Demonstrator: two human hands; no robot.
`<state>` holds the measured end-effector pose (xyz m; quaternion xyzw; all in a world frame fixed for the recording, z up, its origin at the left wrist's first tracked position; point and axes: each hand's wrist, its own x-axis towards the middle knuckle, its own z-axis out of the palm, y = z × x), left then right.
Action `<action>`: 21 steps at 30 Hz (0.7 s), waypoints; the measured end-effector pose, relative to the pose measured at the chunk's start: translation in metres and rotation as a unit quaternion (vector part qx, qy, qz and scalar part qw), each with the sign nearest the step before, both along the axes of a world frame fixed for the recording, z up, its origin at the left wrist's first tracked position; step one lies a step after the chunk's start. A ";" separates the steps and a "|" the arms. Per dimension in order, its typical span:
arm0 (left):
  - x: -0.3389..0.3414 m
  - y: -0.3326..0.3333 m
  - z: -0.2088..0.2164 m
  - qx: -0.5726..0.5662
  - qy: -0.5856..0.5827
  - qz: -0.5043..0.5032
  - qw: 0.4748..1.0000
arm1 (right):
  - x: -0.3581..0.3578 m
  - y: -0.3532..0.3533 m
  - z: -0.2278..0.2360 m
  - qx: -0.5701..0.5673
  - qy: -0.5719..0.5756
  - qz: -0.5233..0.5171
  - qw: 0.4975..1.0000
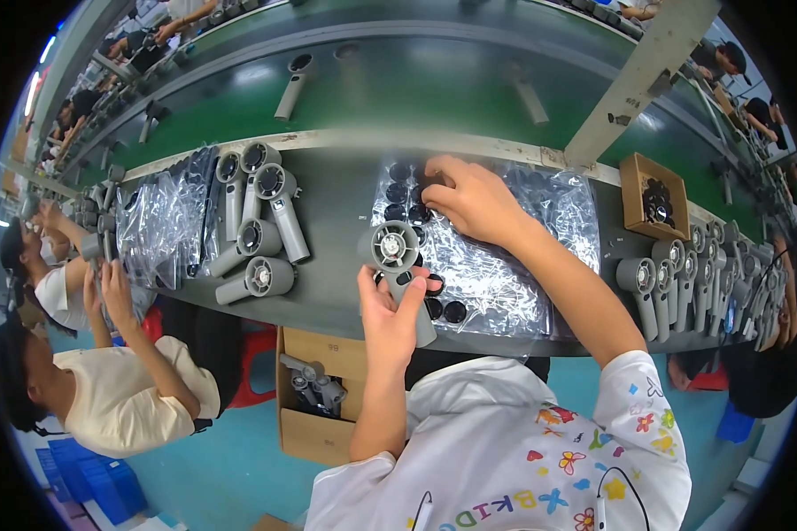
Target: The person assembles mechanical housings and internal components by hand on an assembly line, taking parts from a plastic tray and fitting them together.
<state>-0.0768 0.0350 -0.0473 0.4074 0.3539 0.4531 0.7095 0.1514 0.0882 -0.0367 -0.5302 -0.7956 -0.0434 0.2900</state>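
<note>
My left hand (390, 314) is closed round the handle of a grey handheld fan (391, 248), its round head tilted up with a pale hub showing. Beyond it, my right hand (469, 196) reaches over a clear plastic sheet (505, 279) on the bench. Its bent fingers close about a black round cap (436, 181), partly hidden by them. Several more black caps (398, 192) lie along the sheet's left side, and others, such as the black disc (454, 311), sit near the bench's front edge beside my left hand.
Several grey fans (279, 199) lie to the left by another plastic-wrapped stack (168, 212). A small carton (653, 199) of black parts and rows of fans (673, 274) stand right. Behind runs a green conveyor (398, 97); a post (638, 84) rises there. A co-worker (133, 380) sits left.
</note>
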 end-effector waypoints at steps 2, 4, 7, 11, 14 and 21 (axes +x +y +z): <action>0.002 0.000 0.001 0.007 0.003 -0.002 1.000 | 0.006 0.004 0.001 -0.006 0.088 -0.011 0.996; 0.004 -0.003 -0.001 0.002 0.002 0.004 1.000 | 0.012 0.001 0.006 -0.010 0.174 -0.022 0.984; 0.002 -0.004 0.000 -0.017 -0.010 0.019 1.000 | 0.009 -0.019 0.035 -0.185 0.724 0.030 0.664; 0.002 -0.006 0.007 -0.029 -0.036 0.004 0.999 | 0.002 -0.064 0.037 -0.266 0.841 0.134 0.451; 0.008 -0.010 0.019 -0.032 -0.075 -0.030 0.996 | 0.003 -0.089 0.032 -0.279 0.841 0.169 0.431; 0.043 -0.023 0.032 -0.056 -0.044 -0.081 0.994 | 0.006 -0.124 0.017 -0.227 0.835 0.107 0.489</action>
